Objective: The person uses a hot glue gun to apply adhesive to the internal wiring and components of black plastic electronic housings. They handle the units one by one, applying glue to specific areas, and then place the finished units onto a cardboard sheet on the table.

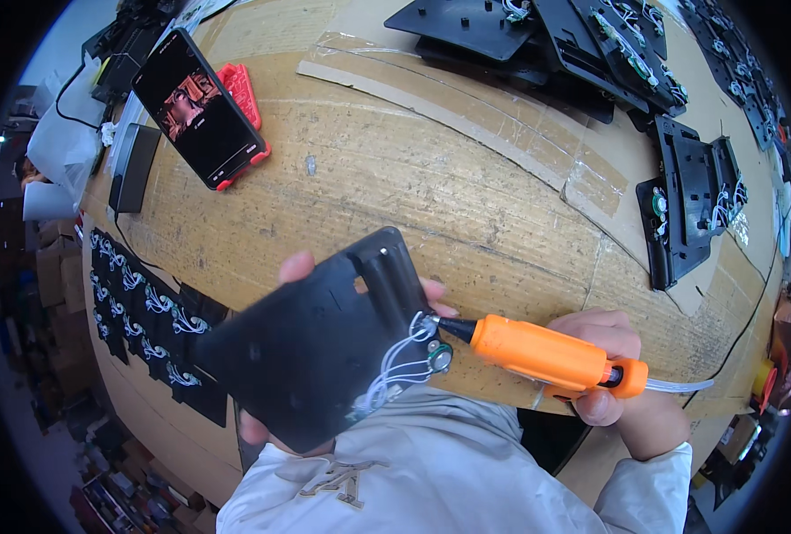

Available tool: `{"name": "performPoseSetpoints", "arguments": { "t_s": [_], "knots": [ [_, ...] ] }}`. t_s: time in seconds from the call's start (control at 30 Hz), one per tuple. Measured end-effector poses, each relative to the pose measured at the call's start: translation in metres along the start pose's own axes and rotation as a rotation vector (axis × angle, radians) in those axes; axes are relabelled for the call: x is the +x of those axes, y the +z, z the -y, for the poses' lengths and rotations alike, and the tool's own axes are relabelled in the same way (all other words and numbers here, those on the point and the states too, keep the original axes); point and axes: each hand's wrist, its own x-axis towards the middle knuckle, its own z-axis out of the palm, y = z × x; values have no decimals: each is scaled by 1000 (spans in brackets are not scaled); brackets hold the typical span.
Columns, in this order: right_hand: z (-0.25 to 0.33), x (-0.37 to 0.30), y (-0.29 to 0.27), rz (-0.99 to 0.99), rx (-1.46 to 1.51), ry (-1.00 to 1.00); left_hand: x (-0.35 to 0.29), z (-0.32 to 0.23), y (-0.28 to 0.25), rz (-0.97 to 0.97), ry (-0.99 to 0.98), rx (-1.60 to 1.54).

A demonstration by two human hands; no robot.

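My left hand (297,266) is closed around a black plastic panel (298,347), mostly hidden behind it, with fingertips showing at its edges. White wires (394,367) and a small round part on a green board (439,358) sit along the panel's right side. In my right hand (602,336) is an orange hot glue gun (538,351), a clear glue stick (678,385) poking from its back end. The gun's black nozzle meets the panel's edge by the upper wire ends, close to a left fingertip.
A lit phone (198,109) leans on a red stand at the far left, beside a dark box (135,167). Rows of wired black pieces (137,303) lie at left. More black panels (582,44) are stacked far right on cardboard, with another wired panel (685,196) nearer.
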Motion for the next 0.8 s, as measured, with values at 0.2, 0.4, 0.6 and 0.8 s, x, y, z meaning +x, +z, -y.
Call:
{"name": "performPoseSetpoints", "arguments": {
  "t_s": [0.2, 0.4, 0.6, 0.8],
  "knots": [
    [4, 5, 0, 3, -113, -61, 1, 5, -3, -243, -458, -332],
    [9, 8, 4, 49, -373, -135, 15, -2, 26, -444, -345, -156],
    [1, -5, 6, -38, -212, -159, -4, 1, 5, 49, 96, 28],
    [-1, -14, 23, -247, -133, 6, -1, 0, -3, 157, 151, 61]
  ]
}}
